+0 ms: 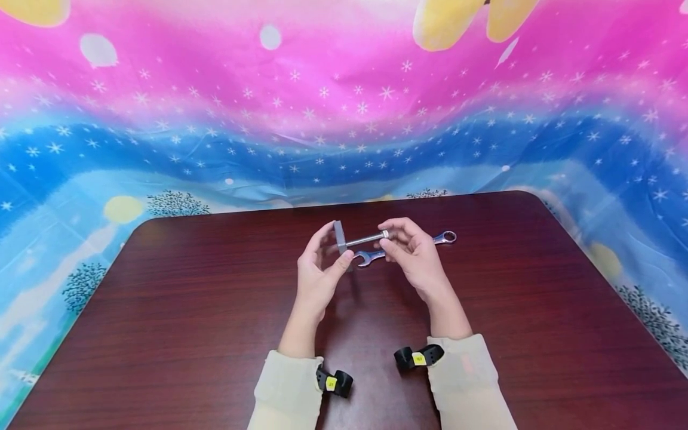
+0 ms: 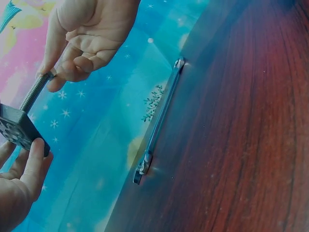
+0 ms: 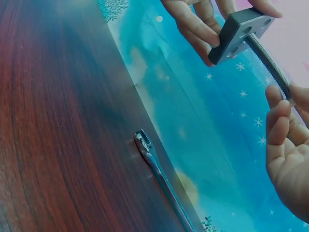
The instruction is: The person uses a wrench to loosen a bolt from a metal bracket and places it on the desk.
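My left hand (image 1: 316,276) grips a grey square block (image 1: 340,237) by its edges, thumb on the near side and fingers on the far side. Several round holes show on the block (image 3: 235,30) in the right wrist view. A long threaded bolt (image 1: 365,239) stands out from the block's right face, its tip at a hole near the middle. Thumb and fingertips of my right hand (image 1: 419,257) pinch the bolt's head end. Both pieces are held up above the table. Below and behind the right hand lies a shiny combination wrench (image 1: 371,257), its middle hidden by that hand.
The dark red wooden table (image 1: 204,310) has rounded far corners. Behind it and at its sides hangs a pink and blue cloth (image 1: 344,107) with snowflakes. A black strap device (image 1: 335,382) sits on the left cuff, and another strap device (image 1: 419,358) on the right.
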`<action>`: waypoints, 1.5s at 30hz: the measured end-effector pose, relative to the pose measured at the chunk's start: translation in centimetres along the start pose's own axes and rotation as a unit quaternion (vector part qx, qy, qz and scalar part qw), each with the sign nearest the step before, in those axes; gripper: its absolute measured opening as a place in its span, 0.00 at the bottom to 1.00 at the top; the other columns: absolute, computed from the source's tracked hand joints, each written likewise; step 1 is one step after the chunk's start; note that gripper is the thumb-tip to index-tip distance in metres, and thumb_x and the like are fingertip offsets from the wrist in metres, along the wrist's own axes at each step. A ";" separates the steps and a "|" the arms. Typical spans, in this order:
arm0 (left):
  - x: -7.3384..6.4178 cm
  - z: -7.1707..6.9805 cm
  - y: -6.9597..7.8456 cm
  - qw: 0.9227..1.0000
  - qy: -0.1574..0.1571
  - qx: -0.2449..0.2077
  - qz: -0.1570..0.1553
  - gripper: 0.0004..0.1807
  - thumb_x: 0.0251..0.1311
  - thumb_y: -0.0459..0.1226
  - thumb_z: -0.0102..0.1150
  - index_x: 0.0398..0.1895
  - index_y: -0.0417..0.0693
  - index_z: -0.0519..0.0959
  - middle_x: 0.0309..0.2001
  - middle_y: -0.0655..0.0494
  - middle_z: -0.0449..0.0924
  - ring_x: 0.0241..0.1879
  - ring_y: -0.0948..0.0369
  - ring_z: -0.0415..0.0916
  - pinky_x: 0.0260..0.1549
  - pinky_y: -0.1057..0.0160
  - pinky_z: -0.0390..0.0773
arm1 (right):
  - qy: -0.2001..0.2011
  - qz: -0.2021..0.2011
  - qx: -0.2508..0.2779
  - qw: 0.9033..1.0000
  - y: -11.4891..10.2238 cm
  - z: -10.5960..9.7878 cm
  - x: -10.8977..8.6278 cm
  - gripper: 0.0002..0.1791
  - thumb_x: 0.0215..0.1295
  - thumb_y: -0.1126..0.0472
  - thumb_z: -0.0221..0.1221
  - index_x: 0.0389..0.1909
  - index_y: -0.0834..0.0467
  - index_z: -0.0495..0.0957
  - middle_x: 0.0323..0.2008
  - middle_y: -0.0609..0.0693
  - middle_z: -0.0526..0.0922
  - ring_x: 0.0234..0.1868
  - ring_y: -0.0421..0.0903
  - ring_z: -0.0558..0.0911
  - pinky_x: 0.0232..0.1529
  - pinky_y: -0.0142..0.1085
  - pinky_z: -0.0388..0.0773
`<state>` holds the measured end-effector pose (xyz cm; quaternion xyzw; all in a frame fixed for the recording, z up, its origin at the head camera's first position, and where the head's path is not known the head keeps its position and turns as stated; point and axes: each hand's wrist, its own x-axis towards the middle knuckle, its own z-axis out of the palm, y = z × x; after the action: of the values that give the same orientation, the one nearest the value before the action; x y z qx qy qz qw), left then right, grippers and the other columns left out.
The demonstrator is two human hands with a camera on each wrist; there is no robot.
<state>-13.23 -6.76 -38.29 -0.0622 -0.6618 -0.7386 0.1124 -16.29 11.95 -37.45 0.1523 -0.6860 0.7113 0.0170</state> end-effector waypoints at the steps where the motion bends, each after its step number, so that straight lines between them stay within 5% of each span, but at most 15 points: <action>1: 0.0 0.0 0.0 1.000 0.000 -0.001 -0.001 0.33 0.59 0.27 0.64 0.69 0.46 0.69 0.59 0.41 0.74 0.57 0.48 0.77 0.48 0.66 0.82 | 0.004 0.002 -0.001 1.000 0.0 0.0 0.0 0.14 0.70 0.69 0.57 0.55 0.67 0.73 0.32 0.45 0.85 0.28 0.37 0.80 0.32 0.29 0.78; 12: -0.2 0.3 0.0 1.000 -0.017 0.007 -0.011 0.34 0.60 0.28 0.65 0.70 0.46 0.68 0.61 0.42 0.74 0.57 0.49 0.75 0.51 0.56 0.84 | 0.054 0.032 -0.004 0.998 0.0 0.4 0.1 0.12 0.72 0.64 0.56 0.45 0.70 0.77 0.16 0.44 0.75 0.16 0.38 0.67 0.21 0.28 0.64; 21: 0.0 0.1 0.0 1.000 -0.005 -0.001 -0.007 0.34 0.59 0.27 0.65 0.70 0.46 0.68 0.60 0.42 0.74 0.58 0.48 0.75 0.51 0.56 0.84 | 0.005 0.003 -0.003 1.000 0.0 0.5 0.1 0.13 0.71 0.71 0.54 0.54 0.69 0.74 0.32 0.47 0.81 0.24 0.38 0.76 0.30 0.28 0.77; 37: -0.1 0.0 0.1 1.000 -0.019 0.006 -0.010 0.34 0.60 0.28 0.65 0.70 0.46 0.68 0.62 0.39 0.73 0.58 0.48 0.75 0.49 0.57 0.84 | 0.059 0.020 -0.008 0.998 0.0 0.6 0.3 0.12 0.74 0.63 0.54 0.46 0.71 0.77 0.17 0.44 0.76 0.18 0.38 0.68 0.21 0.28 0.65; 45: 0.1 0.0 0.0 1.000 -0.011 0.004 -0.008 0.34 0.59 0.27 0.65 0.70 0.45 0.68 0.60 0.40 0.74 0.56 0.49 0.76 0.49 0.58 0.84 | 0.026 0.014 0.001 1.000 -0.3 0.4 0.1 0.11 0.73 0.68 0.53 0.51 0.70 0.74 0.27 0.45 0.81 0.27 0.38 0.76 0.32 0.27 0.77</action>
<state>-13.28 -6.72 -38.24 -0.0652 -0.6662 -0.7362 0.0994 -16.26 11.51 -37.14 0.1238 -0.6867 0.7158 0.0246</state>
